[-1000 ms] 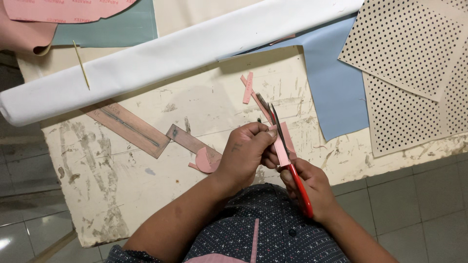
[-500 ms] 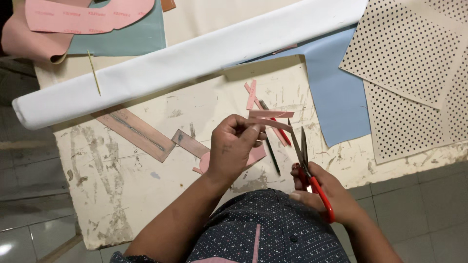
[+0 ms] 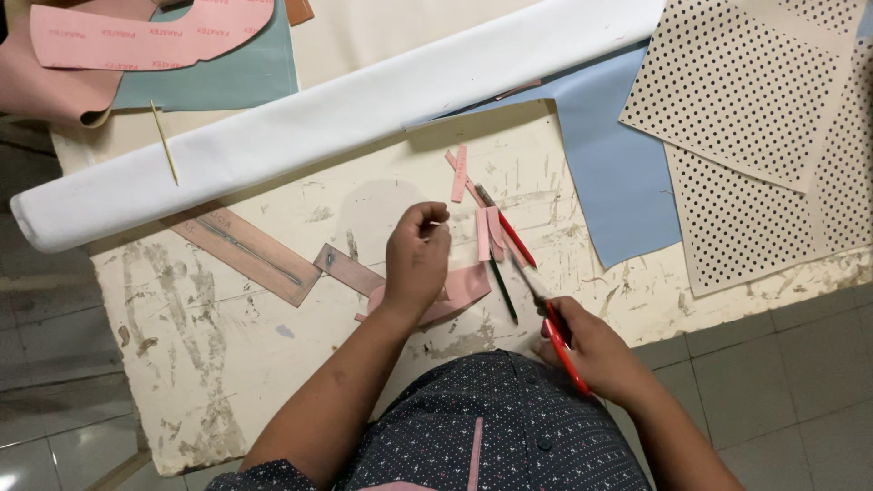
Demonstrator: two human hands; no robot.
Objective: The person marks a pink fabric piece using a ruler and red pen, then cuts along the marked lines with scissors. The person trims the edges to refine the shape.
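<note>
Beside left fingers (image 3: pixel 435 221), pink strips (image 3: pixel 489 232)

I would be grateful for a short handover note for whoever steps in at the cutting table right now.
Left hand: closed, fingertips pinched above the table; what it pinches is too small to tell.
Right hand: grips the red-handled scissors, blades pointing up-left.
Small pink strips lie just past the blade tips; a larger pink piece lies by the left hand.
Done: several strips cut.
Left: the larger pink piece looks uncut; white roll lies behind.
</note>
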